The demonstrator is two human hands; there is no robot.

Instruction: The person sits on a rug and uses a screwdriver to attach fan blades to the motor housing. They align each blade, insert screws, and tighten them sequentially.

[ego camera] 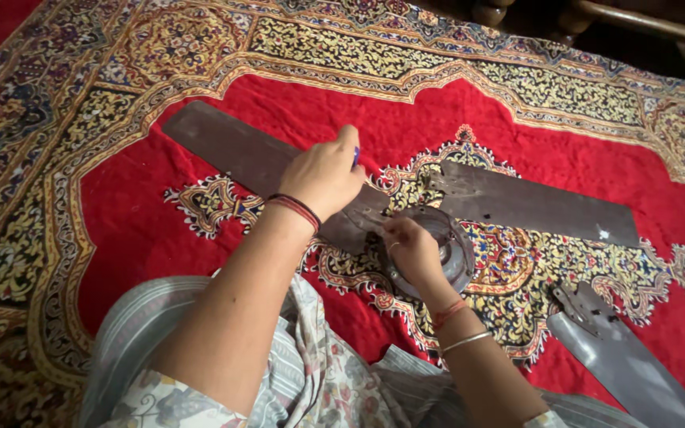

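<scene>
A dark brown ceiling fan lies on a red patterned carpet. Its round metal hub sits in the middle, with one blade reaching up-left and another blade reaching right. My left hand is closed over the inner end of the left blade and grips a tool; only its blue handle tip shows. My right hand rests on the hub's left rim with its fingers curled at the blade joint. What the fingertips pinch is hidden.
A third, loose blade with its metal bracket lies on the carpet at the lower right. Dark wooden furniture legs stand at the top edge. My lap in striped and floral cloth fills the bottom of the view.
</scene>
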